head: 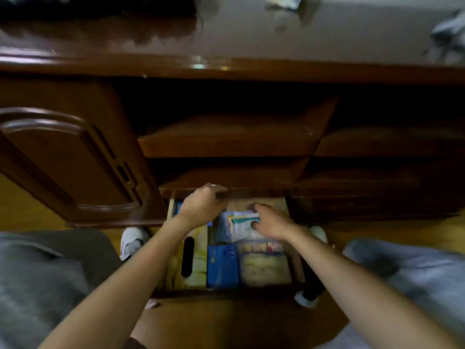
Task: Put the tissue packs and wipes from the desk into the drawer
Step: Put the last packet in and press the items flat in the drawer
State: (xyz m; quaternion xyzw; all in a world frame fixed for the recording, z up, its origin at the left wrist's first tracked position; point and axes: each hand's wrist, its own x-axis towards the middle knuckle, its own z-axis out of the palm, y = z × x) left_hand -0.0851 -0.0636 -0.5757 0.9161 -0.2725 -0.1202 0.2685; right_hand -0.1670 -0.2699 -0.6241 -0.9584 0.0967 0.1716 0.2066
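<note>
The bottom drawer [226,293] of the dark wooden desk stands pulled out below me. Inside lie a yellow tissue box [198,260] with a black slot, a blue tissue pack [222,265], a yellowish pack [264,268] and a pale wipes pack [239,226] at the back. My left hand [201,204] reaches over the drawer's far left, fingers curled at the lip of the drawer above; whether it grips anything I cannot tell. My right hand [269,220] rests on the wipes pack with its fingers around the pack's right end.
Two shut drawers [226,142] sit above the pulled-out one, with a cabinet door [65,152] to the left. On the desk top [251,34] lie blurred pale items at the far right. My knees and shoes flank the drawer on the wooden floor.
</note>
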